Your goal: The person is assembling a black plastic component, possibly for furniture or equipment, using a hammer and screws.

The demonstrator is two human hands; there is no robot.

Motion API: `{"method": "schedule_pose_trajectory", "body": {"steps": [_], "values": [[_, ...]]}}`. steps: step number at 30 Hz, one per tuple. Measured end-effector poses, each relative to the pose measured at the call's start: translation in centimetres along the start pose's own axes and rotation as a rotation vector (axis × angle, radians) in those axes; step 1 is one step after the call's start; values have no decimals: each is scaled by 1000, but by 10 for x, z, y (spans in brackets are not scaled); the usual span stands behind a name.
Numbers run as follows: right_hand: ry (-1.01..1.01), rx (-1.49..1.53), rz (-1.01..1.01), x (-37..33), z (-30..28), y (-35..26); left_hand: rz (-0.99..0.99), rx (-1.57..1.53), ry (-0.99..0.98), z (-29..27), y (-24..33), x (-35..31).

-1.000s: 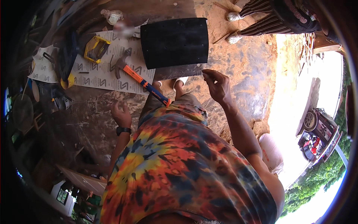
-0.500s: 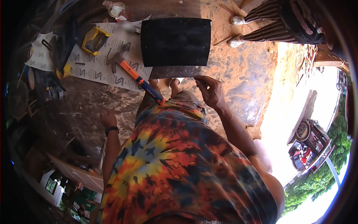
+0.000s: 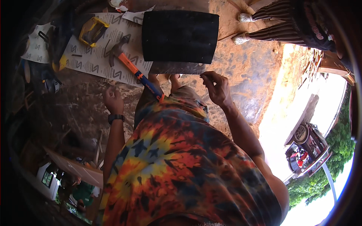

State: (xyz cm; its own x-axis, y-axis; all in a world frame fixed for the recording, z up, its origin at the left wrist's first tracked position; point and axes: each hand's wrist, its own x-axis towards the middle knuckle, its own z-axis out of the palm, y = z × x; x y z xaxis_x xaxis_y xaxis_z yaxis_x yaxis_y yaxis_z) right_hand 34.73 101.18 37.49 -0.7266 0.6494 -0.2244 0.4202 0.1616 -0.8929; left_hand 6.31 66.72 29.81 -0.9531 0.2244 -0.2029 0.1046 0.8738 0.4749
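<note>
My right hand (image 3: 218,89) is raised just off the near right corner of a dark board (image 3: 175,68). Its thumb and fingertips are pinched together, and what they hold, if anything, is too small to make out. Over the board lies a black rectangular panel (image 3: 180,36). My left hand (image 3: 113,101) hangs to the left of my waist, fingers loosely curled and partly apart, with nothing visible in it. Between the hands a claw hammer (image 3: 135,69) with an orange and dark-blue handle slants from a printed sheet (image 3: 94,62) toward my shirt hem; neither hand touches it.
A yellow-and-black tool (image 3: 93,31) lies on the printed sheet. Another person in striped trousers (image 3: 277,35) stands at the far right. Wood scraps (image 3: 310,62) lie beside the dusty floor (image 3: 250,81). A parked vehicle (image 3: 307,148) shows outside at right.
My left hand has risen and turned, so its fingers show more clearly. My right hand has shifted slightly up and right, still pinched. The view has tilted a little.
</note>
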Motion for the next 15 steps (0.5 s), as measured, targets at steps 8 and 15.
{"method": "schedule_pose_trajectory", "body": {"steps": [8,15], "values": [[-22,-39,25,0,-8,7,-41,12,-5,0,18,12],[-21,-14,-61,22,-18,-6,-8,59,-12,2,32,7]]}}
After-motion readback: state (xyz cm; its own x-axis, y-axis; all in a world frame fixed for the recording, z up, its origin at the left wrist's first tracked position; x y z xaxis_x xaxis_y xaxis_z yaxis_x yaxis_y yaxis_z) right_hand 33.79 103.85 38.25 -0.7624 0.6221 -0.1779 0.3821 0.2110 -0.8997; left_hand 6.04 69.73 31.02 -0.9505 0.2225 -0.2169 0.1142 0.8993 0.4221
